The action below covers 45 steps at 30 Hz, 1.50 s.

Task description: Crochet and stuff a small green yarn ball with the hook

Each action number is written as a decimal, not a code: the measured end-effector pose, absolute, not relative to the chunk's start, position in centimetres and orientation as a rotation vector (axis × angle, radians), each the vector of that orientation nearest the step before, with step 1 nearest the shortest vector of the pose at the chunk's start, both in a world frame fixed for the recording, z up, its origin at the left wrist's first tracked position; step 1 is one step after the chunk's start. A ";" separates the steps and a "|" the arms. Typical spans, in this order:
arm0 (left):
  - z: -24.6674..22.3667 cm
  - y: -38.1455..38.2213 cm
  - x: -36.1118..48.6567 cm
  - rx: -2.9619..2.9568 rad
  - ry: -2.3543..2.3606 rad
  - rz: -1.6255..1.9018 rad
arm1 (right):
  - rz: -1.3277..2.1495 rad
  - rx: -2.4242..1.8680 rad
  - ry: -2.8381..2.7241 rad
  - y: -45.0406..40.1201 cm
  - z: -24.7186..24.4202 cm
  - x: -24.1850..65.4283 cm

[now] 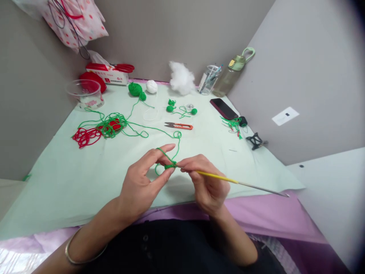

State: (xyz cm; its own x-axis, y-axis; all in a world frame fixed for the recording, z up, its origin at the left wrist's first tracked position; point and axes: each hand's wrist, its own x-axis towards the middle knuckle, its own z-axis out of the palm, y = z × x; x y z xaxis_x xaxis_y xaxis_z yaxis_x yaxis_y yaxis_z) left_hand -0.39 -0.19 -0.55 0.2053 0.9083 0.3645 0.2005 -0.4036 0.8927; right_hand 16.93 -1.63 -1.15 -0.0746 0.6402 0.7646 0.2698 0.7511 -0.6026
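Across the frame's middle spreads a pale green cloth (71,182). Just below centre, the left hand (139,182) and right hand (209,182) sit close: the right grips a yellow-handled hook (218,176) slanting toward lower right; the left pinches a small green crochet piece (169,166) by the hook's inner end.

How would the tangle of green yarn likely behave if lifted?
The tangle of green yarn would probably droop, lying as it does in loose loops. It may drag the red yarn along, since the two overlap. It seems light, being only thin strands.
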 end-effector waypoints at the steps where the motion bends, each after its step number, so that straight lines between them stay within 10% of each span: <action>1: -0.5 -0.1 -0.5 1.814 1.043 1.255 | 0.335 -0.745 -1.685 -1.7 -1.0 17.0; 13: -0.8 -0.1 0.0 1.779 1.013 1.303 | -0.167 -0.861 -1.875 -2.7 -2.1 16.2; 31: 0.4 -0.2 -0.3 0.946 0.809 1.086 | 0.769 -0.725 -1.230 -2.2 -1.3 15.9; 45: 0.2 -0.3 -0.5 1.206 0.896 1.142 | 0.708 -0.697 -1.386 -1.9 -1.0 16.6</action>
State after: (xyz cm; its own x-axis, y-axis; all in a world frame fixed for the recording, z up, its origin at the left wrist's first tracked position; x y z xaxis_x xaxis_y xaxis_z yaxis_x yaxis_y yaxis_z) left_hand -0.53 -0.29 0.24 0.2240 0.9730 0.0559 -0.1776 -0.0156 0.9840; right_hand 16.55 -1.89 -1.02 0.0552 0.7882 0.6129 -0.0351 0.6150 -0.7878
